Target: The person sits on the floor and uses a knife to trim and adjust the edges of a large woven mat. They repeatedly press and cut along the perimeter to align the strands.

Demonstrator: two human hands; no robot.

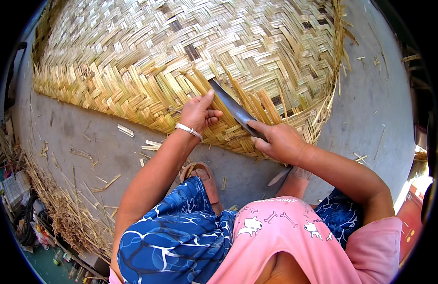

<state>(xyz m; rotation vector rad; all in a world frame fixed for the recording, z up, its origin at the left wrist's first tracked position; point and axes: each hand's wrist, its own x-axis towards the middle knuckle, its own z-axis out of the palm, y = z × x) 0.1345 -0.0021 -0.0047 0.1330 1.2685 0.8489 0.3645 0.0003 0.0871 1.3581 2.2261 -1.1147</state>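
Lying on the grey floor [370, 113], the woven mat [271, 42] is flanked by scraps [125, 130]. A knife [234, 108] is gripped by the right hand [280, 142], hemmed in by raised strips [268, 105]; whether any is pinched by the curled left hand [198, 113] cannot be told.

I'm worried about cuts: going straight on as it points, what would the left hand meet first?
Probably the dark blade near its tip; depth is unclear, so mat strips might come first.

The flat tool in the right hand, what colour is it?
The flat tool is dark bluish grey, shown best in the head view.
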